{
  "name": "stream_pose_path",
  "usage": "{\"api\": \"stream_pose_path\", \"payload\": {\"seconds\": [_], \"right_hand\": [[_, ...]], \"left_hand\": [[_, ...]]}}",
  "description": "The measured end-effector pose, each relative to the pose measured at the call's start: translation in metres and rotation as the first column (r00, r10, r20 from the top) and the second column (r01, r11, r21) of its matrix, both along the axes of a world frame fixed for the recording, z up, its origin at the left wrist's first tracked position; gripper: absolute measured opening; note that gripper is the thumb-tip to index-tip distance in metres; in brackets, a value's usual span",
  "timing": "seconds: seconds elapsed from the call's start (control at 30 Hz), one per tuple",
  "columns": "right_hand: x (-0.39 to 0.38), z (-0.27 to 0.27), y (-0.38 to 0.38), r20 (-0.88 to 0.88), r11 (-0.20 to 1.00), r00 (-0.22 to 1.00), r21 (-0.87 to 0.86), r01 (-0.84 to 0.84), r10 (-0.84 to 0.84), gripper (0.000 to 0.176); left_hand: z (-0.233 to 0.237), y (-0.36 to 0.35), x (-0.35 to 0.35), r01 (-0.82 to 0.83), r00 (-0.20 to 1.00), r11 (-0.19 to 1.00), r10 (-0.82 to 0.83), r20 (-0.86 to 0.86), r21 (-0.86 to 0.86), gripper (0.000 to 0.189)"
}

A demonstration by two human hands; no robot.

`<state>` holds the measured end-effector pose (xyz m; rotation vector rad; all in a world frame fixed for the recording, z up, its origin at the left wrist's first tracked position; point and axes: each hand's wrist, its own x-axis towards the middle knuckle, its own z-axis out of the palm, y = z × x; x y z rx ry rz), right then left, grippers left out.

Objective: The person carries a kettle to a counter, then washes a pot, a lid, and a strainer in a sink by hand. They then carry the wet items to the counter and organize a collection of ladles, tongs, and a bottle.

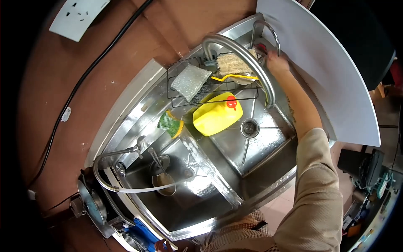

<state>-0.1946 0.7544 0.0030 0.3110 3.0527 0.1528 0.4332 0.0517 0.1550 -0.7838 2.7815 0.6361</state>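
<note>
My right hand [278, 63] reaches to the far right corner of the sink, beside the foot of a thin curved tap [273, 28]. Its fingers curl in towards a small red item [261, 47]; what they grip, if anything, is hidden. The large steel tap [245, 52] arches just left of the hand. A beige woven scrubber [236, 64] and a yellow-handled utensil [228, 77] lie near it in the wire rack [171, 84]. My left hand is out of view.
A yellow jug with a red cap [216, 115] lies in the right basin [268, 145]. A green-and-yellow sponge [171, 124] sits by the divider. The left basin holds a metal cup [159, 168]. A silvery pad [191, 82] rests on the rack; a white panel [331, 80] stands right.
</note>
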Motion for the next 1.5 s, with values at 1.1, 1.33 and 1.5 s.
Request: {"api": "stream_pose_path", "payload": {"seconds": [1.1,1.33,1.5], "right_hand": [[0.113,0.212,-0.203,0.418,0.901,0.858,0.174,-0.397,0.297,0.036],[0.128,0.216,-0.209,0.265,0.835,0.894,0.334,-0.437,0.361,0.032],[0.18,0.211,-0.219,-0.118,0.844,0.837,0.012,-0.536,0.534,0.021]], "left_hand": [[-0.039,0.049,0.053,-0.188,0.966,0.98,0.197,-0.169,0.068,0.012],[-0.052,0.041,0.072,-0.222,0.958,0.97,0.236,-0.163,0.097,0.012],[-0.036,0.05,0.061,-0.201,0.962,0.977,0.212,-0.172,0.076,0.01]]}}
